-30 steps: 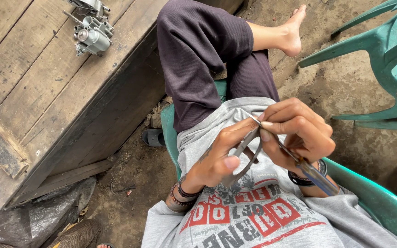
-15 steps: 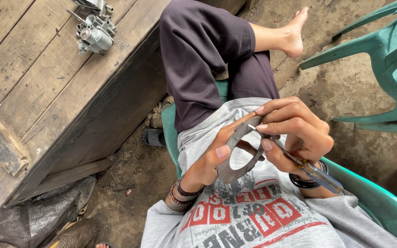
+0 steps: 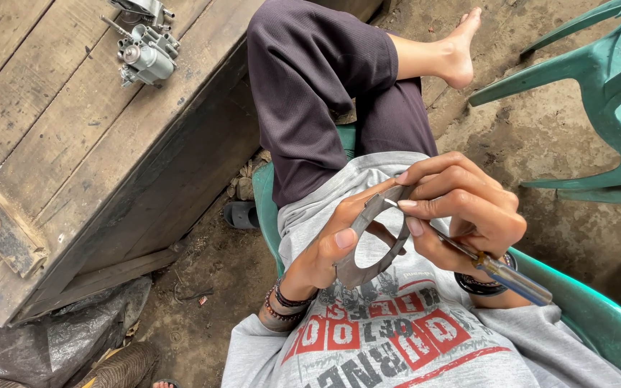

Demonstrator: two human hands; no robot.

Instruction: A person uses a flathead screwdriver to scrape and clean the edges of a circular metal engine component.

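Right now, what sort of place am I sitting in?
Probably an informal outdoor repair spot: bare dirt ground, a rough wooden plank bench bearing a grey metal carburettor-like engine part, and green plastic chairs.

- Wooden plank bench (image 3: pixel 59 144) fills the left, weathered and dark-sided.
- Metal carburettor (image 3: pixel 146 54) lies on its far end.
- Second metal part (image 3: pixel 138 8) sits just beyond, cropped.

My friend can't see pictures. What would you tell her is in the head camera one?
A person sitting in a green plastic chair holds a flat grey metal ring plate in the left hand and works at its rim with a small screwdriver held in the right hand. A metal engine part sits on the wooden table to one side.
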